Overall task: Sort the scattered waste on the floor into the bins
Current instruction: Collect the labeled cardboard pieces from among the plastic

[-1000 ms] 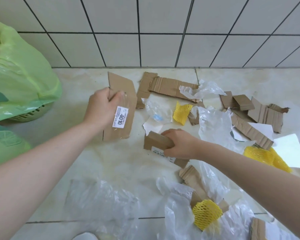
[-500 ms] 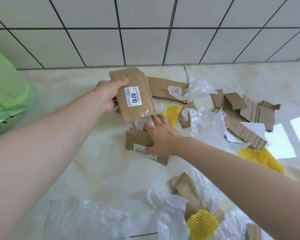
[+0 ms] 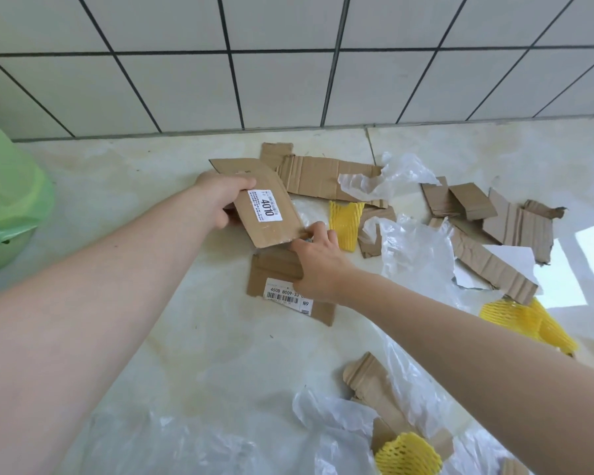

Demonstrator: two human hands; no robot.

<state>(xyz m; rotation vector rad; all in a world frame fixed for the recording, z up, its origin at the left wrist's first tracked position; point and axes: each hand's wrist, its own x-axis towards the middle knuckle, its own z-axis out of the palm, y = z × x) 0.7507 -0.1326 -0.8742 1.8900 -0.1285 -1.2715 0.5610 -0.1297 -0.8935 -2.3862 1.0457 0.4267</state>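
Observation:
My left hand (image 3: pixel 220 200) grips a brown cardboard piece with a white "4010" label (image 3: pixel 278 231), held tilted just above the floor. Below it lies a cardboard piece with a barcode sticker (image 3: pixel 275 272). My right hand (image 3: pixel 319 265) holds this piece with the thumb across its top. Its fingers curl against the lower corner of the labelled piece. The barcode piece's upper edge is tucked under the labelled one. A green-bagged bin (image 3: pixel 7 200) stands at the left edge.
More waste is scattered on the floor: a long cardboard strip (image 3: pixel 323 176), cardboard scraps (image 3: pixel 518 224), clear plastic film (image 3: pixel 415 255), yellow foam nets (image 3: pixel 345 224) (image 3: pixel 528 320) (image 3: pixel 407 454). A tiled wall (image 3: pixel 288 80) closes off the far side.
My left hand brought the labelled cardboard to the right, over the pile. My right hand slid the barcode piece up beneath it, and its fingers now touch the labelled piece's corner.

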